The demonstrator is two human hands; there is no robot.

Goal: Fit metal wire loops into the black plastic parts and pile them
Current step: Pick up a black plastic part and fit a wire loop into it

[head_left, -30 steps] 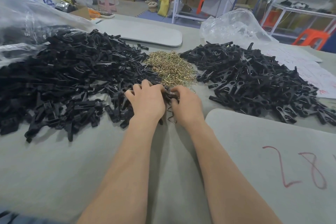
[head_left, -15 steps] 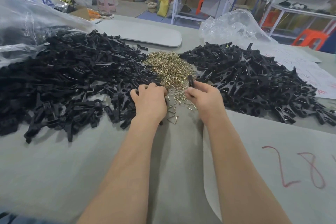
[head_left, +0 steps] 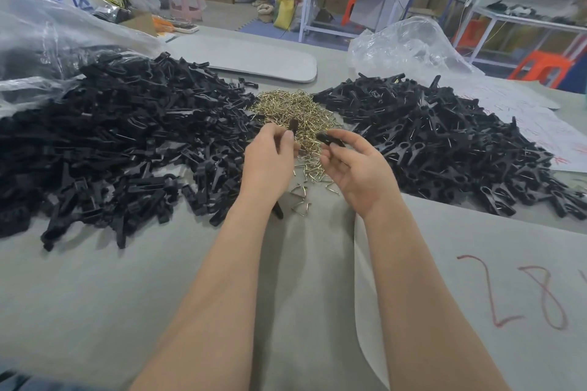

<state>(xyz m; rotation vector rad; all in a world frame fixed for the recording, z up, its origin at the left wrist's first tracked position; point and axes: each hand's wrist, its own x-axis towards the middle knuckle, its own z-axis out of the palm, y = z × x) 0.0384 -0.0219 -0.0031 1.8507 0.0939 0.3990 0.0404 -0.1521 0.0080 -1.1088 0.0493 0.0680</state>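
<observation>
A heap of brass-coloured wire loops (head_left: 293, 116) lies in the middle of the table between two big piles of black plastic parts, one on the left (head_left: 120, 140) and one on the right (head_left: 444, 143). My left hand (head_left: 268, 162) is raised over the loops and pinches a small black plastic part (head_left: 293, 126) between thumb and fingers. My right hand (head_left: 355, 168) is beside it, palm turned inward, holding another black plastic part (head_left: 328, 139) at its fingertips. A few loose loops (head_left: 301, 197) lie on the table under my hands.
The table has a grey cover (head_left: 95, 295); a grey sheet with red numbers (head_left: 508, 289) lies at the right. Clear plastic bags sit at the far left (head_left: 47, 38) and behind the right pile (head_left: 409, 47). A flat grey board (head_left: 247, 57) lies at the back.
Both hands have lifted off the table and come apart from the pile. The left now holds a black part up, and the right has turned palm inward with its part.
</observation>
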